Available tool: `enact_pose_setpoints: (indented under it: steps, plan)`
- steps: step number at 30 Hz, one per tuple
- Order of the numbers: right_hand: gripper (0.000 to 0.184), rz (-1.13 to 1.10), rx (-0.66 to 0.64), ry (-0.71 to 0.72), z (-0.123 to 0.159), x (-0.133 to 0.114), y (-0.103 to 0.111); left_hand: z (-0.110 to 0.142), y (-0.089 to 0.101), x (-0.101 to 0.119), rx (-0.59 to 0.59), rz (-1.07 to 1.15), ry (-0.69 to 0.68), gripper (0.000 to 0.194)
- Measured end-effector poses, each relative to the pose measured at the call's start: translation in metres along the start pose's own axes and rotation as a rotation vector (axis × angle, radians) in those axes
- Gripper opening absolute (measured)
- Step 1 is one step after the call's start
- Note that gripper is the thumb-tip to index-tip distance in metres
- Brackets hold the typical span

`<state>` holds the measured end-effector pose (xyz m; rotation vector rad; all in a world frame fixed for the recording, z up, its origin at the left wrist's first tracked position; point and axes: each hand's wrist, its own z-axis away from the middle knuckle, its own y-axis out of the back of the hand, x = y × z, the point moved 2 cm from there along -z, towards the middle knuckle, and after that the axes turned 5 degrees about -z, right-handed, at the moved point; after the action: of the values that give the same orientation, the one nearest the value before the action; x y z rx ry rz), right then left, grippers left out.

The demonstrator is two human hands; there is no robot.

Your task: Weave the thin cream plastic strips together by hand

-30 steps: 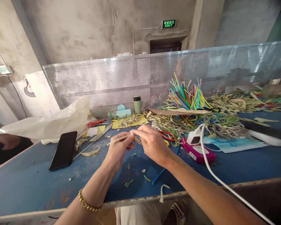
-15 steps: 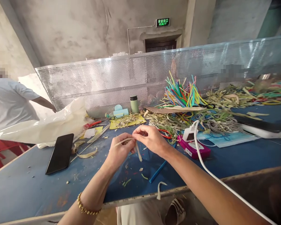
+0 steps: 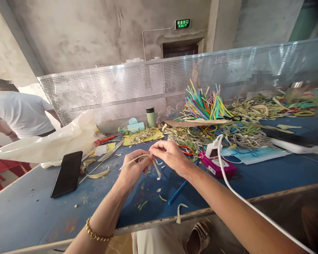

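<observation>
And here we are at the blue table [image 3: 100, 203], both hands meeting over its near half. The left hand [image 3: 134, 169] has its fingers curled in, thumb pressed down, with a pale strip [image 3: 128, 163] held in the grip; one end pokes out to the left across the knuckles. In comes the right hand [image 3: 172, 155] from the other side, thumb and forefinger pinched together on the strip right beside the left thumb, the other fingers loosely bent. Below the fingertips hangs a pale tail [image 3: 157, 170]; whether it belongs to the same strip, I cannot tell. So how far along? Part way, I'd judge: there's what looks like a small loop inside the left grip, yet the ends are loose and no finished piece shows between the hands. Material is plentiful: a curled strip [image 3: 179, 212] at the near edge, another pale strip [image 3: 99, 173] to the left beside the black phone [image 3: 66, 173], and a big heap of dried strips [image 3: 194, 135] on the far right side, all unheld. A blue stick [image 3: 178, 192] lies just right of the hands, untouched, with the purple box [image 3: 221, 168] beyond it.
</observation>
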<state>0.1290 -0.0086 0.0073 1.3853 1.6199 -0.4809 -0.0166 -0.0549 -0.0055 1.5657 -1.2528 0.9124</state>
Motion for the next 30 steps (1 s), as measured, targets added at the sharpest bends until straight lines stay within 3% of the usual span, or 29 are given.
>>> enact_pose_setpoints:
  steps: [5, 8, 12, 17, 23, 26, 30]
  plan:
    - [0.013, 0.315, 0.147, 0.338, 0.004, -0.010, -0.002, -0.004, 0.002, -0.007, 0.054, -0.069, -0.007, 0.016]
    - [0.014, 0.378, 0.026, 0.525, 0.007, -0.015, -0.011, -0.007, 0.003, -0.016, 0.086, -0.132, -0.046, 0.006]
    - [0.014, 0.388, -0.083, 0.612, 0.009, -0.016, -0.019, -0.010, 0.004, -0.023, 0.133, -0.316, -0.112, 0.009]
    - [0.012, 0.162, -0.111, 0.495, 0.008, -0.020, -0.014, -0.009, 0.006, -0.020, 0.166, -0.352, -0.102, 0.015]
    - [0.005, -0.231, -0.197, 0.136, 0.007, -0.017, -0.006, -0.006, 0.004, -0.011, 0.013, 0.071, -0.049, 0.023]
    - [0.008, -0.273, -0.190, 0.121, 0.009, -0.022, -0.003, -0.005, 0.005, -0.008, -0.030, 0.216, -0.017, 0.025]
    - [0.019, -0.224, -0.196, 0.145, 0.010, -0.027, -0.001, -0.007, 0.009, -0.011, 0.020, 0.253, -0.004, 0.023]
